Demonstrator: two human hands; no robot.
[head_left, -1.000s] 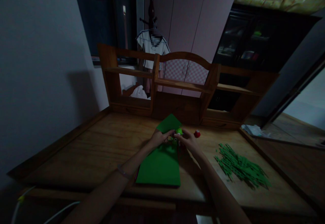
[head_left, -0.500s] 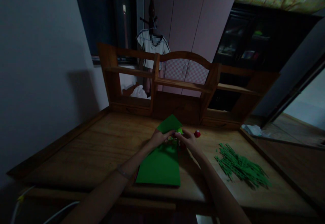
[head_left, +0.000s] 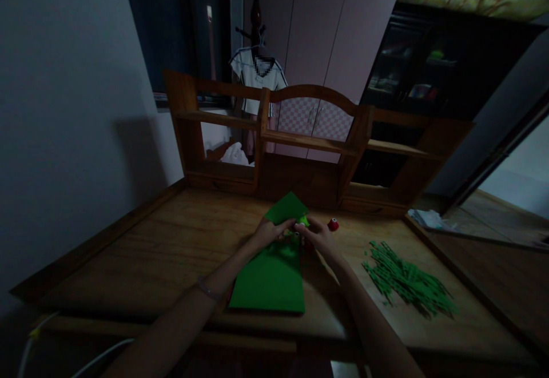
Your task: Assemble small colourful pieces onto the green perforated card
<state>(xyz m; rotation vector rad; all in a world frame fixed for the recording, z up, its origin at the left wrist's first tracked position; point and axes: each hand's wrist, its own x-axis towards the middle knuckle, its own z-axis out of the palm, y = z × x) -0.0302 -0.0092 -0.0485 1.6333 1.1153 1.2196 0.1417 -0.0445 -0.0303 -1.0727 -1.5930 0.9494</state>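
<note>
In the head view, a small lime-green piece is sitting up between the two hands, above the right edge of a dark green sheet that is lying on the wooden desk. The piece is looking light and is probably easy to turn with the fingertips alone; its sides are seeming the best place to take hold, though the dim light is hiding whether it is soft or stiff. The sheet is lying flat and is likely fairly stiff and light, with its bare near edge offering a simple hold.

The right hand is pinching the piece from its right side, thumb and fingers clamped on it. The left hand is meeting it from the other side, its thumb pointing inward; its fingers are partly hidden, so whether they are gripping or only steadying, I cannot tell. Both forearms are reaching forward and converging over the desk, the left one wearing a thin bracelet.

A small red piece with a pale top is standing just beyond the right hand, and a loose heap of thin green strips is lying well apart, farther right.
</note>
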